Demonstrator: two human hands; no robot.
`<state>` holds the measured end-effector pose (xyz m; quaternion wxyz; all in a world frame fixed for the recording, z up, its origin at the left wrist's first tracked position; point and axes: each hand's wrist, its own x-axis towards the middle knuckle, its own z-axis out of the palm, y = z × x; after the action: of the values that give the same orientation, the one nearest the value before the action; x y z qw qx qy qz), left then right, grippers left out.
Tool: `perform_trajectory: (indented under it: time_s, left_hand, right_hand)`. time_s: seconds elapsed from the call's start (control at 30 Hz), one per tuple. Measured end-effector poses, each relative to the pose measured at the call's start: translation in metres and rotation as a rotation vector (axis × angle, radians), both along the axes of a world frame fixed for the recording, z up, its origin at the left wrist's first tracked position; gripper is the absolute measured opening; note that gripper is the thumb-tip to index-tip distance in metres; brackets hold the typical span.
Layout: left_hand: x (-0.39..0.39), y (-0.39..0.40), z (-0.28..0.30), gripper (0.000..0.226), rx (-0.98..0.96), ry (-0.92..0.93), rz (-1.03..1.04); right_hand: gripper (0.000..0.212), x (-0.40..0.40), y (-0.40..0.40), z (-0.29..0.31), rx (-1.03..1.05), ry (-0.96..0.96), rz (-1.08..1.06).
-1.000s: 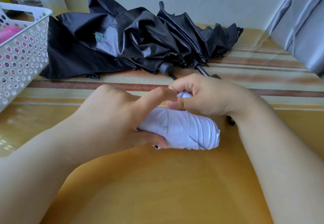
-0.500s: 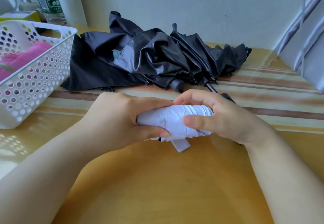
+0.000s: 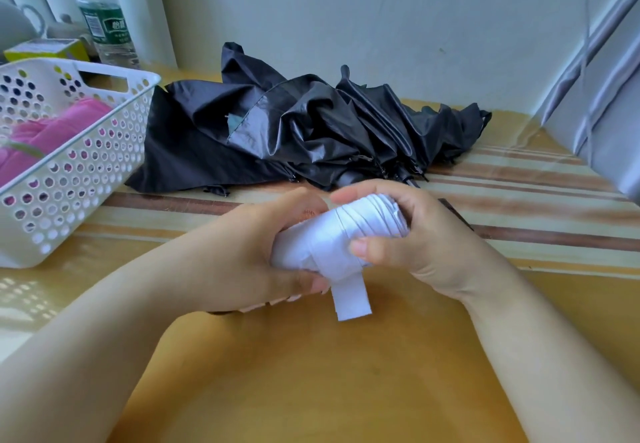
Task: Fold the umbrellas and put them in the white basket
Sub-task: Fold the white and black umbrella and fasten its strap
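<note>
A rolled-up white umbrella [image 3: 332,245] lies between both hands just above the yellow table. My left hand [image 3: 256,252] grips its left end, and my right hand [image 3: 415,234] wraps around its right end, thumb pressed on the fabric. Its white closing strap [image 3: 349,298] hangs loose below the roll. Behind them a black umbrella [image 3: 304,130] lies collapsed and crumpled, canopy spread out. The white perforated basket [image 3: 86,172] stands at the left with a pink umbrella [image 3: 52,134] inside it.
A clear water bottle [image 3: 107,26] and a yellow-green box [image 3: 45,49] stand behind the basket. The grey wall runs along the back. A grey curtain [image 3: 602,96] hangs at the right. The striped table surface [image 3: 519,200] extends to the right of my hands.
The view has tilted up, showing more of the basket. My right hand slid from the strap on top to wrapping the right end, and the strap now hangs loose below the roll.
</note>
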<state>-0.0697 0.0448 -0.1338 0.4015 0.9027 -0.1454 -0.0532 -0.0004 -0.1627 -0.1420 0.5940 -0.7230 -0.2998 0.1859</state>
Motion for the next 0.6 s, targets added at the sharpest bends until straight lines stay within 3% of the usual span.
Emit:
perform_trajectory:
  time_s: [0.1, 0.17, 0.3, 0.47, 0.6]
  left_hand:
    - [0.002, -0.001, 0.001, 0.040, -0.224, -0.066, 0.139]
    - [0.003, 0.001, 0.001, 0.035, -0.348, -0.083, 0.246]
    - [0.005, 0.001, -0.003, 0.029, -0.500, -0.001, 0.359]
    - [0.005, 0.001, -0.001, 0.036, -0.622, 0.073, 0.393]
    - [0.006, 0.001, -0.004, 0.042, -0.607, 0.047, 0.398]
  right_hand:
    - [0.058, -0.002, 0.009, -0.005, 0.197, 0.159, -0.065]
    - [0.050, -0.009, 0.016, -0.006, 0.187, 0.198, -0.051]
    - [0.013, -0.019, 0.026, -0.011, -0.040, 0.020, -0.204]
    - [0.032, -0.018, 0.019, -0.004, -0.164, -0.139, -0.290]
    - [0.025, -0.020, 0.017, 0.003, -0.125, -0.149, -0.337]
